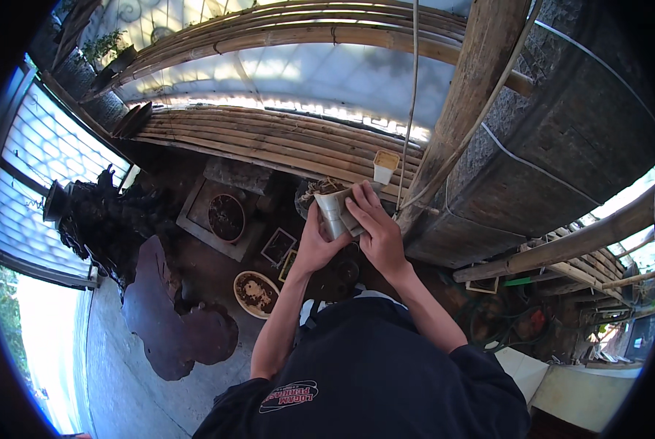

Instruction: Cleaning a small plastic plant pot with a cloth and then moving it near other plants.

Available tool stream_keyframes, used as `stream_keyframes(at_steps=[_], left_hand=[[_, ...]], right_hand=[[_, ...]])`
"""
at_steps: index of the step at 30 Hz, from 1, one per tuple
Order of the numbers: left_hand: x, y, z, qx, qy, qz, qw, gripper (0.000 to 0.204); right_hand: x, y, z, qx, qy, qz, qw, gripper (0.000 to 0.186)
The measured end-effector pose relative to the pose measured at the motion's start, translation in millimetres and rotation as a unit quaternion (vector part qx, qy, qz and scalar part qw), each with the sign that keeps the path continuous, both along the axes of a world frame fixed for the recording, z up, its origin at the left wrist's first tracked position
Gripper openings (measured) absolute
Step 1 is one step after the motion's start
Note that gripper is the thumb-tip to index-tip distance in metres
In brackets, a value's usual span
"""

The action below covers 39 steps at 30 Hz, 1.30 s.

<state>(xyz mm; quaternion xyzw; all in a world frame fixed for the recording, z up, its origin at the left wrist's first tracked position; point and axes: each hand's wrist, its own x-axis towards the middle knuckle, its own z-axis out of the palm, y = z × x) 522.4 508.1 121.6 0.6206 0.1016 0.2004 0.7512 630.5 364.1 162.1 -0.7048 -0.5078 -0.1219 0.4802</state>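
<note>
A shiny silver-grey container (330, 211), shaped like a small pot, is held up in front of me at chest height. Dry brown plant matter (326, 187) sticks out of its top. My left hand (317, 243) is wrapped round its left side and base. On the right side my right hand (375, 233) presses a grey-brown cloth-like piece (353, 208) against the container, its fingers close together. The palm sides of both hands are hidden. Just beyond my right fingertips a small white pot (385, 168) with brown contents stands on the bamboo shelf's edge.
Bamboo slat shelves (269, 139) run across the front, with a thick wooden post (466, 102) at right. Below lie a round brown pot (226, 218), a cream oval basin (256, 294) and a dark wooden slab (174, 314). A green hose (510, 322) coils at lower right.
</note>
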Motion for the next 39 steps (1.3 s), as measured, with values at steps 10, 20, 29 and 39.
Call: stream_keyframes(at_steps=[10,20,29,39], left_hand=[[-14.7,-3.2,8.9,-0.037,-0.031,0.047,0.998,0.085],[-27.7,-26.2,-1.5,-0.155,-0.042,0.01,0.987,0.076],[-16.1,-16.9,3.4,0.005,-0.027,0.009,1.0,0.054],[-10.6,-23.5,36.0,0.339,0.078,0.069,0.935,0.086]], right_hand=[[34.7,-8.3,33.4,-0.037,-0.115,0.17,0.978,0.065],[-1.5,-22.8,-23.5,0.111,0.298,0.12,0.941,0.074],[-10.5,-35.6,-22.2,0.093,0.258,0.041,0.961,0.064],[-5.9,-29.2,-43.4,0.068,0.292,0.021,0.954,0.065]])
